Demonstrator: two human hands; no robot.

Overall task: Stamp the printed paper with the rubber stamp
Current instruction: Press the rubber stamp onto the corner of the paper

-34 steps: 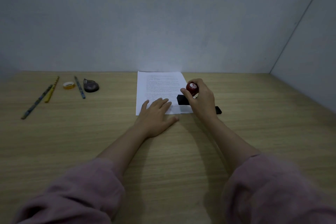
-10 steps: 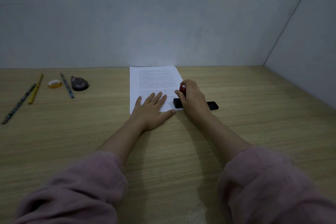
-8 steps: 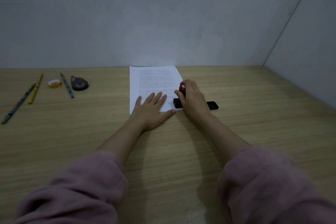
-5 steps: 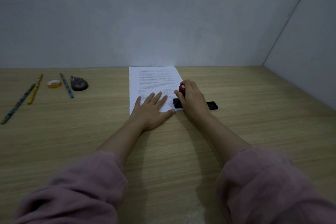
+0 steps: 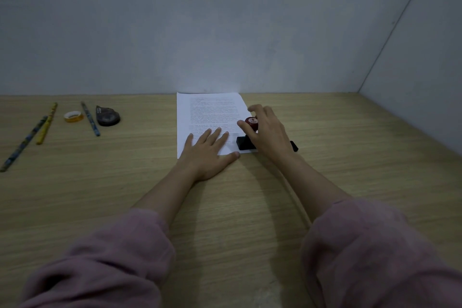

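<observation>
Two bare hands work at the far middle of the desk [image 5: 250, 207]. Left hand [image 5: 208, 152] lies flat, fingers spread, palm down on the near part of the printed paper [image 5: 210, 112], gripping nothing, just pinning the sheet. Paper lies flat with its far edge against the wall. Rubber stamp [image 5: 251, 124] stands upright on the paper's near right corner, its black rectangular base reaching past the paper's right edge onto the desk; only the red round knob and the base ends show. Right hand [image 5: 268, 132] is around the knob with fingers loosened and spread, thumb beside the knob; looks like a slack hold or a release, cannot tell if fingertips still touch. Whether a mark is printed is hidden under the base. Judgement: stamp is rigid, light, top-heavy on a narrow handle, best taken by the knob and pushed or lifted straight so the print does not smear; paper is thin and slides easily, so the flat left palm matters. Pencils [image 5: 46, 124], tape roll [image 5: 73, 116] and correction tape [image 5: 107, 115] sit well apart near the far left edge.
</observation>
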